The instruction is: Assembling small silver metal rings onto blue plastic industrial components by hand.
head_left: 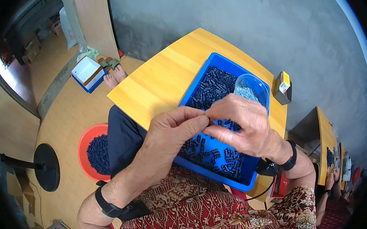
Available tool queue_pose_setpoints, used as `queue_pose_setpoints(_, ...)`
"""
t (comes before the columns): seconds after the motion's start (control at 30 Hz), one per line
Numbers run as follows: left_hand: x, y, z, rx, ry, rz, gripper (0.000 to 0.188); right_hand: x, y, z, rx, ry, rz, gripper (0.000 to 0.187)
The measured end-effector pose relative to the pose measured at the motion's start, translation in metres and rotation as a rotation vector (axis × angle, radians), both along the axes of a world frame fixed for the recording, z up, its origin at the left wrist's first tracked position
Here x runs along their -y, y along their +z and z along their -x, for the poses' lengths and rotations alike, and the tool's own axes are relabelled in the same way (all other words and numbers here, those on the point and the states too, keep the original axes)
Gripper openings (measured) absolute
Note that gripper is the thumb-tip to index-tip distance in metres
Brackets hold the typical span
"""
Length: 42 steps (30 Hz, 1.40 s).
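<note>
My left hand (174, 132) and my right hand (242, 121) meet fingertip to fingertip above a blue tray (252, 178). Both are closed in a pinch, and whatever lies between the fingertips is too small and covered to make out. Under them, the tray holds a heap of small dark plastic pieces (215, 85) at its far end and more scattered dark pieces (230, 164) at its near end. A round clear tub (262, 83) with small shiny silvery bits sits in the tray's far right part, beyond my right hand. My hands hide the tray's middle.
The tray stands on a yellow wooden table (160, 78). A small box (282, 87) is at its right edge. On the floor at left are a red basin (82, 141) of dark pieces, a round black base (47, 167) and a white bin (87, 71). Another person's hands (332, 176) work at far right.
</note>
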State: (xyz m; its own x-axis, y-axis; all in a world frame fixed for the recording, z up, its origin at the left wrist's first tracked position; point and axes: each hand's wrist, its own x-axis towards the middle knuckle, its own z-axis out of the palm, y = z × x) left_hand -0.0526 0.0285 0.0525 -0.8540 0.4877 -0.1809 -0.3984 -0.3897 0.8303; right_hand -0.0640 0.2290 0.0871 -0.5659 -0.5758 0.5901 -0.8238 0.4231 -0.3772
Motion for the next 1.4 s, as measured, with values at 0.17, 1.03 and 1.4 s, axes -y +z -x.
queue_pose_setpoints(0.17, 0.009, 0.001, 0.001, -0.152, 0.072, 0.153, 0.017, -0.009, 0.014, 0.023, 0.653, -0.149, -0.111, 0.019)
queue_pose_setpoints(1.03, 0.012, -0.022, -0.011, -0.408, 0.085, 0.485, 0.016, -0.032, -0.061, 0.029, 0.369, -0.130, -0.677, 0.012)
queue_pose_setpoints(1.4, 0.007, -0.021, -0.018, -0.507, 0.083, 0.664, 0.020, -0.061, -0.054, -0.004, 0.461, -0.166, -0.922, 0.013)
